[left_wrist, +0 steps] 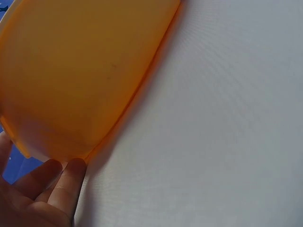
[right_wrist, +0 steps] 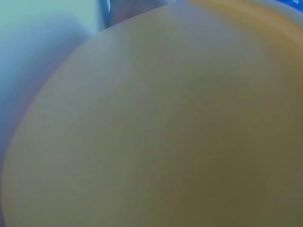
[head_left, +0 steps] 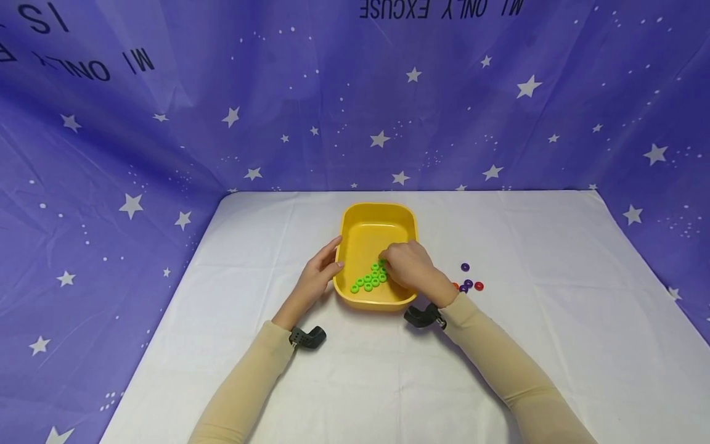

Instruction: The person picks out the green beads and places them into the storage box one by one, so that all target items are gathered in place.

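Observation:
A yellow rectangular tray (head_left: 374,213) with rounded corners sits on the white table. My left hand (head_left: 318,271) is at its left side, the fingers fairly straight against the outer wall and the thumb at the rim. In the left wrist view, fingertips (left_wrist: 75,165) touch the tray's orange-looking outside (left_wrist: 90,71) low down. My right hand (head_left: 409,264) reaches over the right rim, its bent fingers down by the small green rings (head_left: 375,275) grouped on the tray floor. I cannot tell whether it pinches a ring, as the hand hides its fingertips. The tray wall (right_wrist: 156,127) fills the right wrist view, blurred.
Right of the tray lie several small rings, purple (head_left: 465,267) and red (head_left: 479,286), some partly behind the right forearm. A white cloth (head_left: 366,376) covers the table. Purple star-printed fabric (head_left: 333,111) hangs behind and at both sides. Black devices (head_left: 310,337) sit on both wrists.

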The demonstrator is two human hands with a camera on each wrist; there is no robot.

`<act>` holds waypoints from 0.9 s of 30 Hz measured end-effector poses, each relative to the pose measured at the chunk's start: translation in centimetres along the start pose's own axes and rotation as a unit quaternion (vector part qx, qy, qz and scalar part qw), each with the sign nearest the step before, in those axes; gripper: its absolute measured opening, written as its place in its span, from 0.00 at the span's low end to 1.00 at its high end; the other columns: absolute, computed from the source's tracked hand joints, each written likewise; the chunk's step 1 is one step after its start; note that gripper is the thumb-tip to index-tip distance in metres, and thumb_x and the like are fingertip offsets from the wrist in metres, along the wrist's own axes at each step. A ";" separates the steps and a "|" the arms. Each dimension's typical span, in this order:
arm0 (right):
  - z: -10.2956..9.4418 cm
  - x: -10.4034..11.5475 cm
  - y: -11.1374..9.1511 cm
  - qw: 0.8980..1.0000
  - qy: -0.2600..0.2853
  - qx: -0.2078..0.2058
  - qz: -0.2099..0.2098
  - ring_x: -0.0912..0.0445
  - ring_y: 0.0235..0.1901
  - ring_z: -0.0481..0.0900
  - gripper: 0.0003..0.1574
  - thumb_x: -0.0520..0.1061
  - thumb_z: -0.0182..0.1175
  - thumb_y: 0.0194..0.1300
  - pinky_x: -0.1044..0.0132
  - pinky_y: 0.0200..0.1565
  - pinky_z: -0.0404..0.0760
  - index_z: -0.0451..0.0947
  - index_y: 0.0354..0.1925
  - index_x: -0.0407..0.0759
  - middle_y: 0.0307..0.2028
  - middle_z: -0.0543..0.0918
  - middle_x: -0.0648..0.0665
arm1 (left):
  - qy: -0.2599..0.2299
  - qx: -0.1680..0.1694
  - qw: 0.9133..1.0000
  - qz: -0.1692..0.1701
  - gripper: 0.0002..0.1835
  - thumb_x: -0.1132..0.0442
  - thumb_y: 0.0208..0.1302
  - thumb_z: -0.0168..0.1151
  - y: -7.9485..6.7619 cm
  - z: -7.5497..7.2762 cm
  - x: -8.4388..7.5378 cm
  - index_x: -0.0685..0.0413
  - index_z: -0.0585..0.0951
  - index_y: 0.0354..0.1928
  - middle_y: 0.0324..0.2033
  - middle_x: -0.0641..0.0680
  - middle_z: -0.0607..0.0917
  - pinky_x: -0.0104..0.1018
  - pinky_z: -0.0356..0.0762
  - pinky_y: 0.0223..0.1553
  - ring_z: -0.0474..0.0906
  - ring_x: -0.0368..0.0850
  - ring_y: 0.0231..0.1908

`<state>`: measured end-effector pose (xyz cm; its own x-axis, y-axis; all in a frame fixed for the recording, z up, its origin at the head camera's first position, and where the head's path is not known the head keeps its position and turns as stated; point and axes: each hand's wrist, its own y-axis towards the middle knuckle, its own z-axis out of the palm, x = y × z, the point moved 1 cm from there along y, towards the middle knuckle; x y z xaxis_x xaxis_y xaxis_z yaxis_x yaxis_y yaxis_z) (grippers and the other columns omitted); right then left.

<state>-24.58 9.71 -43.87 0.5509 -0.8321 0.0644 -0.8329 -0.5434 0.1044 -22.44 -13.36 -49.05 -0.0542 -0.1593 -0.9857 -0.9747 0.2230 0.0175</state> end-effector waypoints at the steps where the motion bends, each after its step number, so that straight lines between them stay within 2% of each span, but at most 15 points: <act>1: 0.0 0.0 0.0 1.000 0.004 0.001 0.000 0.55 0.21 0.70 0.09 0.38 0.61 0.66 0.64 0.26 0.64 0.87 0.32 0.46 0.21 0.78 0.49 | 0.001 -0.001 1.000 0.000 0.33 0.63 0.74 0.55 0.0 0.0 0.0 0.43 0.63 0.78 0.77 0.58 0.65 0.53 0.71 0.71 0.66 0.59 0.74; 9: -0.2 0.0 0.0 1.000 0.024 0.000 0.004 0.56 0.20 0.68 0.10 0.37 0.60 0.67 0.67 0.26 0.61 0.88 0.33 0.46 0.21 0.77 0.50 | 0.007 0.001 1.000 0.004 0.33 0.62 0.73 0.55 0.1 -0.1 0.0 0.41 0.63 0.78 0.77 0.58 0.65 0.53 0.72 0.70 0.66 0.59 0.74; 12: -0.1 0.0 0.0 1.000 0.030 -0.003 0.005 0.55 0.22 0.71 0.11 0.36 0.59 0.67 0.65 0.26 0.65 0.89 0.35 0.45 0.23 0.81 0.48 | 0.009 0.000 1.000 0.001 0.33 0.62 0.73 0.55 0.2 -0.2 0.1 0.40 0.63 0.78 0.77 0.57 0.65 0.52 0.71 0.71 0.66 0.58 0.74; 14: -0.1 -0.1 0.1 0.999 0.038 -0.007 0.006 0.54 0.25 0.77 0.12 0.36 0.59 0.66 0.63 0.29 0.73 0.90 0.39 0.44 0.28 0.86 0.47 | 0.009 0.000 1.000 -0.002 0.33 0.61 0.74 0.55 0.2 -0.2 0.1 0.39 0.64 0.78 0.77 0.57 0.65 0.53 0.71 0.71 0.65 0.58 0.75; 17: -0.1 -0.1 0.1 0.997 0.070 -0.016 0.009 0.51 0.35 0.86 0.14 0.37 0.60 0.67 0.57 0.40 0.84 0.89 0.47 0.42 0.39 0.91 0.44 | 0.009 -0.001 1.000 -0.007 0.32 0.61 0.74 0.55 0.2 -0.3 0.2 0.38 0.64 0.78 0.77 0.57 0.65 0.52 0.71 0.71 0.66 0.58 0.75; 19: -0.1 -0.2 -0.1 0.995 0.101 -0.028 0.007 0.49 0.42 0.87 0.15 0.38 0.60 0.68 0.54 0.48 0.86 0.88 0.50 0.40 0.43 0.91 0.42 | 0.011 -0.001 1.000 -0.009 0.32 0.61 0.74 0.56 0.1 -0.3 0.3 0.38 0.64 0.78 0.77 0.57 0.66 0.53 0.71 0.71 0.66 0.58 0.74; 23: -0.2 -0.8 -0.8 0.984 0.167 -0.061 0.001 0.45 0.52 0.84 0.17 0.40 0.61 0.68 0.50 0.60 0.82 0.86 0.52 0.38 0.48 0.88 0.39 | 0.018 0.002 1.000 -0.013 0.33 0.60 0.74 0.56 -0.2 -0.2 0.2 0.39 0.63 0.78 0.76 0.60 0.67 0.54 0.74 0.69 0.67 0.59 0.74; 27: -0.9 -2.0 -2.1 0.974 0.204 -0.095 0.013 0.41 0.63 0.76 0.21 0.43 0.62 0.68 0.45 0.70 0.73 0.83 0.57 0.37 0.58 0.83 0.36 | 0.023 0.003 1.000 -0.020 0.34 0.59 0.75 0.54 -0.5 -0.8 -0.4 0.43 0.59 0.80 0.75 0.63 0.67 0.53 0.79 0.65 0.68 0.60 0.73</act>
